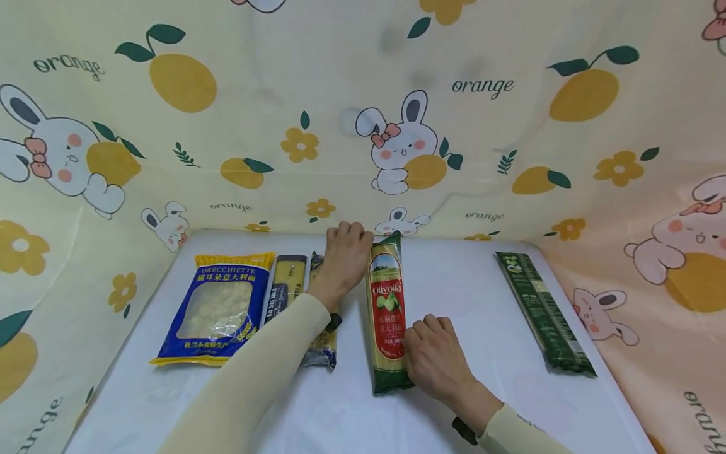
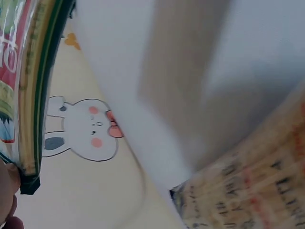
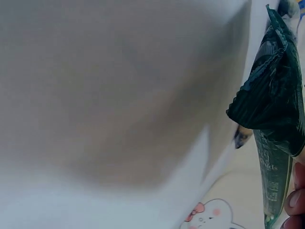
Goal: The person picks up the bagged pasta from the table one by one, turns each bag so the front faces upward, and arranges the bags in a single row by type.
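Observation:
A green, red and gold pack of spaghetti [image 1: 387,309] stretches lengthwise in front of me, its "Olivoilà" label facing up. My left hand [image 1: 345,255] pinches its far end near the top left corner; in the left wrist view fingertips [image 2: 8,191] show at that end. My right hand [image 1: 439,359] grips its right edge near the close end, with fingers [image 3: 295,198] against the wrapper in the right wrist view. There the crimped dark green end [image 3: 269,95] of the pack juts out over the white table.
Left of the pack lie a blue and yellow orecchiette bag [image 1: 218,309], a slim pasta pack [image 1: 286,280] and another pasta pack [image 1: 323,350], partly hidden by my left arm. A dark green pack [image 1: 544,315] lies at the table's [image 1: 471,296] right. A printed cloth [image 1: 340,94] hangs behind.

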### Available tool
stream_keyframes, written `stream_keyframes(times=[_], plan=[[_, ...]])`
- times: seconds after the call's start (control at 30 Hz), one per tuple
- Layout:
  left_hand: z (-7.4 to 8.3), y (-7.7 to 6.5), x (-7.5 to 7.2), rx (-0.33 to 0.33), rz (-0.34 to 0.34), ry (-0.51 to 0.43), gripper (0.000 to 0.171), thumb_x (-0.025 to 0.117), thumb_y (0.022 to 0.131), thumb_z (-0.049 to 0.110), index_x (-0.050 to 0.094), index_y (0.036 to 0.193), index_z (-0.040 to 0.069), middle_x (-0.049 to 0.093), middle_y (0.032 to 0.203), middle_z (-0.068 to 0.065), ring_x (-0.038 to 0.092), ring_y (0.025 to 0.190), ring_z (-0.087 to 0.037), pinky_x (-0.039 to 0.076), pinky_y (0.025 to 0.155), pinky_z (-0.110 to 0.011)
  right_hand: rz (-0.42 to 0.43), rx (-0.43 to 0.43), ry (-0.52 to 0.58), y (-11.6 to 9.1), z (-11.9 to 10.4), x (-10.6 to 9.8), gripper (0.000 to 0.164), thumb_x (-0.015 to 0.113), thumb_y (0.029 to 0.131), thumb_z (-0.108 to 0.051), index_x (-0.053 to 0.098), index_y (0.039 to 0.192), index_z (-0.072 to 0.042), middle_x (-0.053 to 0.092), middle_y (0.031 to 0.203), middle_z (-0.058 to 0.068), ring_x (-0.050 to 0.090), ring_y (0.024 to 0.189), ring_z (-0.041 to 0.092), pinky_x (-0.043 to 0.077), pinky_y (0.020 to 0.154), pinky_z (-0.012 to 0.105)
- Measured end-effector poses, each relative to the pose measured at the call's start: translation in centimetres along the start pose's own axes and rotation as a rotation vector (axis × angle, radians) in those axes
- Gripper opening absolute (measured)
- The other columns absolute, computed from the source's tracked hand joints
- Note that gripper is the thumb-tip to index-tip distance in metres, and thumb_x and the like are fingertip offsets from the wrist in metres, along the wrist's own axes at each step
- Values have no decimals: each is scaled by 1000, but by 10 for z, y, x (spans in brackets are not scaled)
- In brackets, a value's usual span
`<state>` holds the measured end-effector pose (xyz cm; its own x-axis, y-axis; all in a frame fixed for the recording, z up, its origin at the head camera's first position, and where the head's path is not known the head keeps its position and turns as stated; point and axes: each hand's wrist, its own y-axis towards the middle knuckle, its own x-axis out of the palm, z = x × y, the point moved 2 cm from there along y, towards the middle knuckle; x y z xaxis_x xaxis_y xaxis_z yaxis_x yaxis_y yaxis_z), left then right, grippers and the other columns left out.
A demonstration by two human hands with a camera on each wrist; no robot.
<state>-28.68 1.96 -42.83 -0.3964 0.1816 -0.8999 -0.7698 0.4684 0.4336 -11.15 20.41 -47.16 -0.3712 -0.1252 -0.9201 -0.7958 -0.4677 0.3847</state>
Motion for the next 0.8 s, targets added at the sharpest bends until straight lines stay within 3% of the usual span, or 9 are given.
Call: stream_keyframes(times=[0.33, 0.6, 0.8], plan=[[5, 0, 14, 61, -5, 69, 23, 47, 111, 14, 67, 121, 9, 60, 110, -10, 50, 104, -30, 41, 89, -47, -49, 72, 41, -5, 0, 8, 22, 66, 99, -23, 61, 80, -13, 55, 73, -2, 46, 77, 21, 42, 81, 43], [4, 6, 24, 56, -99, 132, 24, 48, 111, 17, 65, 127, 11, 57, 111, -8, 49, 105, -27, 42, 92, -45, -53, 102, 52, -2, 2, 14, 21, 66, 99, -22, 62, 81, -13, 58, 74, 0, 47, 77, 22, 43, 80, 43], [3, 11, 27, 54, -115, 139, 24, 48, 112, 18, 65, 126, 11, 57, 112, -8, 49, 106, -28, 43, 93, -46, -72, 124, 21, 1, 1, 20, 23, 69, 98, -25, 62, 80, -13, 57, 74, -1, 46, 77, 20, 42, 79, 40]])
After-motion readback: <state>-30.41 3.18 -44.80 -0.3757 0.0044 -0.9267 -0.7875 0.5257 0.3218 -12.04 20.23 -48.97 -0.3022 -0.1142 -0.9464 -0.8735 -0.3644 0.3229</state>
